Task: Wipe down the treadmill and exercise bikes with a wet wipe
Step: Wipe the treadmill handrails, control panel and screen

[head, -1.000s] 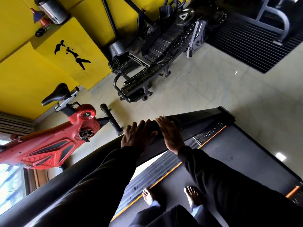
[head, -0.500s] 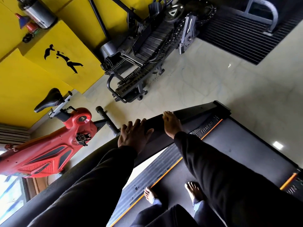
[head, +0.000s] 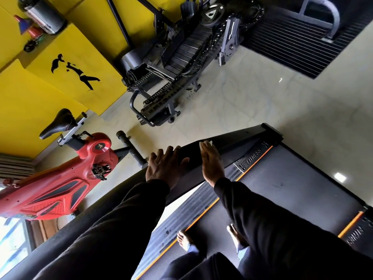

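Yellow walls (head: 30, 102) and a red exercise bike (head: 50, 188) to our left; on the treadmill rail (head: 238, 146) we see the left hand (head: 165, 168) resting flat, the right hand (head: 212, 164) pressing a wet wipe (head: 207, 142) under straight fingers.

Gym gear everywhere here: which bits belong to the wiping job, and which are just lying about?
Part of the job:
- wipe, under the right hand
- treadmill rail, which the left hand rests on
- red bike, not yet touched

Just lying about:
- black machine
- floor mat
- wall sticker
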Available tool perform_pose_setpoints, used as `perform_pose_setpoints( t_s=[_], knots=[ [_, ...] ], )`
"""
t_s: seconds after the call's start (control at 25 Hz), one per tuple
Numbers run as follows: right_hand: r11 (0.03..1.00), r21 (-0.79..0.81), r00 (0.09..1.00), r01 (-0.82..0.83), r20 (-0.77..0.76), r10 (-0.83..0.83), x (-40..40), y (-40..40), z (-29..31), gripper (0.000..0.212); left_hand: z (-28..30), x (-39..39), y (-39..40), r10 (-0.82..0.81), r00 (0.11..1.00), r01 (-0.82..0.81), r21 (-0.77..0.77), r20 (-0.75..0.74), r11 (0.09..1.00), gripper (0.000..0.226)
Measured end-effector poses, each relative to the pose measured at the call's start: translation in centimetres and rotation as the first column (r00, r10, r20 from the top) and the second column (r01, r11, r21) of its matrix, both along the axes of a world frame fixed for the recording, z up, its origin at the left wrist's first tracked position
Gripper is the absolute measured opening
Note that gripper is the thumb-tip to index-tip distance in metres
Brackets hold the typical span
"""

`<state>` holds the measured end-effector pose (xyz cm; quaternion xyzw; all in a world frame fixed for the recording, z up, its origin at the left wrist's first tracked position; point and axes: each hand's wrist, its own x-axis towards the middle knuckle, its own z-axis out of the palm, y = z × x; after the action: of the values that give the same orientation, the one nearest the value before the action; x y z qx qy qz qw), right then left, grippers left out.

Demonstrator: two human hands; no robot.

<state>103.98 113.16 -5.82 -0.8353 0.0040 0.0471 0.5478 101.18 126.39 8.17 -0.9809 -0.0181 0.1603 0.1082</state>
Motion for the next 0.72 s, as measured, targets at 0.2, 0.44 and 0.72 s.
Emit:
perform_pose_setpoints(
  t_s=[0.2,0.44,0.72],
  knots=[
    [0.985,-0.101,0.971,0.144,-0.177,-0.160,0.5,-0.8,-0.4,0.039,0.2,0.1,-0.2,0.008,1.000,-0.009,-0.019,-0.008,1.000,0.056],
    [0.975,-0.072,0.972,0.212,-0.091,-0.218,-0.6,-1.0,-0.2,0.038,0.0,0.3,-0.3,0.009,1.000,-0.010,-0.018,-0.014,1.000,0.054],
    [0.935,0.092,0.914,0.343,-0.262,-0.310,-0.8,-1.2,-0.9,0.026,0.1,0.3,-0.4,-0.011,1.000,0.011,-0.007,-0.002,1.000,0.051]
  ],
)
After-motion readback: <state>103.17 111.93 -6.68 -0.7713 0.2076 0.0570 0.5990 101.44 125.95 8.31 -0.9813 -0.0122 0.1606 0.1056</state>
